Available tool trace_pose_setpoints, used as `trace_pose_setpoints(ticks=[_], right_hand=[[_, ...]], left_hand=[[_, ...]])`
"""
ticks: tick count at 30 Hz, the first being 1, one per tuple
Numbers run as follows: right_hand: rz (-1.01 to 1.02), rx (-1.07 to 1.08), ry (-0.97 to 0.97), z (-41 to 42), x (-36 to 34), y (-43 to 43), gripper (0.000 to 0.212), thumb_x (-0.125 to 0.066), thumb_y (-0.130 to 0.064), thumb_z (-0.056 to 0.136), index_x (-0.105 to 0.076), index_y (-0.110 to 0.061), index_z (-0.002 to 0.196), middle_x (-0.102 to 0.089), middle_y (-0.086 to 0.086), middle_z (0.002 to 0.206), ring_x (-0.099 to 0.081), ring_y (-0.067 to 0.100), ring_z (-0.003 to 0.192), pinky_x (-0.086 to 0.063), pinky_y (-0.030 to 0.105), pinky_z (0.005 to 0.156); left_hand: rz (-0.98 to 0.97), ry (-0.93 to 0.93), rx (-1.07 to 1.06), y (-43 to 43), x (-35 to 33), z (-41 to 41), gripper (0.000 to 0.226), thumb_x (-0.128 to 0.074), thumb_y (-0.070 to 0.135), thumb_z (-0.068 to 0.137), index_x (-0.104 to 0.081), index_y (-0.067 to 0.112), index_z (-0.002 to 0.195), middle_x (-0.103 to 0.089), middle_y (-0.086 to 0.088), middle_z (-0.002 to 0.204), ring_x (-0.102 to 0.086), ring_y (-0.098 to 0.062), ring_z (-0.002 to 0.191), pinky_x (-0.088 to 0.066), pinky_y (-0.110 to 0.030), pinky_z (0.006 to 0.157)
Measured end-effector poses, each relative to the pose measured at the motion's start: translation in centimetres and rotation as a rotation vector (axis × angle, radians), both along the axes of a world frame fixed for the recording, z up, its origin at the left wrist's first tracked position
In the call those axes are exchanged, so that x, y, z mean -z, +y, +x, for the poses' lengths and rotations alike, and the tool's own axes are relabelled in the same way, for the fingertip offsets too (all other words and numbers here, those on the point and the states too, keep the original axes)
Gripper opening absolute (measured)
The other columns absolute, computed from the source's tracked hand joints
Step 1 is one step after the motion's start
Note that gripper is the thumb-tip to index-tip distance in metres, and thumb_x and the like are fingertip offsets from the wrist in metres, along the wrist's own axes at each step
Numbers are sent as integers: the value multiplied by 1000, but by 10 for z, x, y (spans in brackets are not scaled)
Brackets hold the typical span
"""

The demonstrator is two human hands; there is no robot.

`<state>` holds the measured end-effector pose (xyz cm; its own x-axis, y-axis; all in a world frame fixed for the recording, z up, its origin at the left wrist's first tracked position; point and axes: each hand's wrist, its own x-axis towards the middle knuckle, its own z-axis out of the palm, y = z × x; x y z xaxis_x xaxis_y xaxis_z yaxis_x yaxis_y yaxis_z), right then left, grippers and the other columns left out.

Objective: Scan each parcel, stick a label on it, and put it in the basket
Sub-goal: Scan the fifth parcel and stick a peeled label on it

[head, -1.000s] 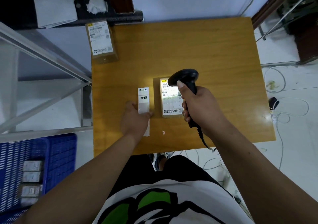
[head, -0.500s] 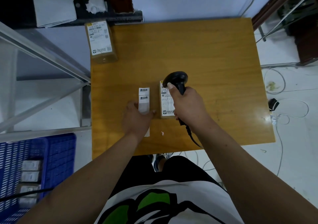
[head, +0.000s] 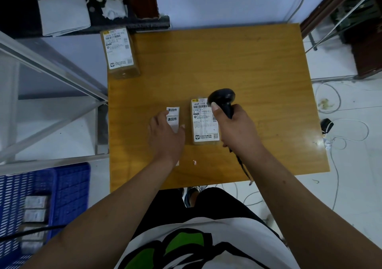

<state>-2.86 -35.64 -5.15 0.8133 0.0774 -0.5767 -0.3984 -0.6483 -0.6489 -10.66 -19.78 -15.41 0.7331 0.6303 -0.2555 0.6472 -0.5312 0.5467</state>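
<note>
- Surface (head: 258,66): yellow-brown wood, filling the middle of the frame
- Parcel (head: 203,128): lies flat at mid-frame, printed side up, between the two hands
- Right hand (head: 236,132): fingers curled round the handle of a black scanner (head: 222,99); the scanner head sits over the parcel's upper right corner; a cable (head: 242,165) trails from the handle towards the lower edge of the surface
- Left hand (head: 165,139): rests on the label strip (head: 173,114) just left of the parcel; fingers straight, thumb spread towards the parcel; thumb contact with the parcel cannot be told
- Label strip: white; two printed labels show above the fingers
- Second parcel (head: 119,51): upper left corner of the surface, overhanging its edge; well apart from both hands
- Basket (head: 70,188): blue, lower left of the frame; several parcels lie inside
</note>
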Motion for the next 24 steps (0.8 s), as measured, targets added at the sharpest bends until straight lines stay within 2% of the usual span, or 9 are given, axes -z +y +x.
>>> trace_pose_setpoints(ticks=[3, 6, 10, 12, 14, 16, 19, 21, 24], right_hand=[[-89, -38, -63, 6, 23, -27, 28, -57, -39, 101, -44, -18, 115, -60, 5, 104, -62, 25, 92, -46, 36, 68], [-220, -96, -118, 11, 52, -46, 41, -62, -21, 97, -40, -9, 129, -53, 16, 125, -56, 37, 113, -49, 46, 91], [-343, -184, -157, 17, 80, -53, 50, -68, -28, 97, -44, -5, 133, -55, 20, 130, -55, 41, 119, -46, 49, 99], [-397, -242, -204, 20, 89, -53, 50, -69, -32, 96, -46, -5, 132, -59, 19, 126, -56, 40, 115, -43, 47, 100], [-419, -267, -250, 19, 96, -54, 55, -70, -35, 95, -46, -7, 136, -61, 18, 124, -57, 40, 114, -44, 47, 99], [-439, -261, -288, 16, 100, -55, 64, -71, -39, 94, -43, -10, 143, -61, 15, 129, -56, 38, 119, -47, 48, 99], [-435, -234, -316, 13, 102, -57, 73, -74, -42, 92, -40, -12, 149, -55, 14, 138, -52, 34, 127, -46, 47, 103], [-350, -155, -337, 11, 98, -59, 72, -75, -39, 91, -42, -11, 149, -50, 14, 139, -48, 34, 130, -44, 46, 107], [-231, -60, -539, 0, 85, -57, 60, -75, -32, 91, -52, -12, 142, -51, 12, 135, -47, 29, 128, -45, 43, 105]], left_hand=[[-36, 93, -77, 8, 3, 7, 74, -77, 35, 86, -41, 18, 148, -50, -11, 141, -45, -34, 133, -43, -48, 108], [-121, 165, -145, 13, 9, 11, 82, -77, 32, 85, -33, 17, 153, -50, -14, 141, -48, -35, 131, -44, -50, 108], [-244, 154, -190, 21, 21, 12, 92, -79, 36, 77, -26, 26, 152, -68, -5, 115, -67, -29, 106, -57, -50, 92], [-279, 157, -191, 23, 19, 11, 89, -80, 29, 83, -27, 25, 154, -67, 5, 91, -69, -24, 94, -57, -45, 89], [-261, 163, -166, 25, 16, 9, 82, -79, 26, 88, -31, 25, 154, -62, 12, 79, -68, -21, 89, -55, -40, 84], [-203, 169, -135, 27, 13, 7, 69, -79, 29, 87, -41, 27, 146, -64, 10, 87, -67, -22, 93, -54, -39, 79], [-81, 134, -120, 28, 13, -1, 59, -83, 30, 81, -53, 25, 132, -57, -6, 127, -62, -31, 113, -55, -45, 87], [-55, 128, -114, 25, 13, -5, 62, -83, 24, 81, -52, 22, 135, -48, -9, 139, -61, -34, 115, -53, -42, 87], [-79, 144, -92, 19, 10, -8, 71, -83, 14, 83, -48, 20, 145, -41, -11, 147, -65, -35, 110, -49, -37, 82]])
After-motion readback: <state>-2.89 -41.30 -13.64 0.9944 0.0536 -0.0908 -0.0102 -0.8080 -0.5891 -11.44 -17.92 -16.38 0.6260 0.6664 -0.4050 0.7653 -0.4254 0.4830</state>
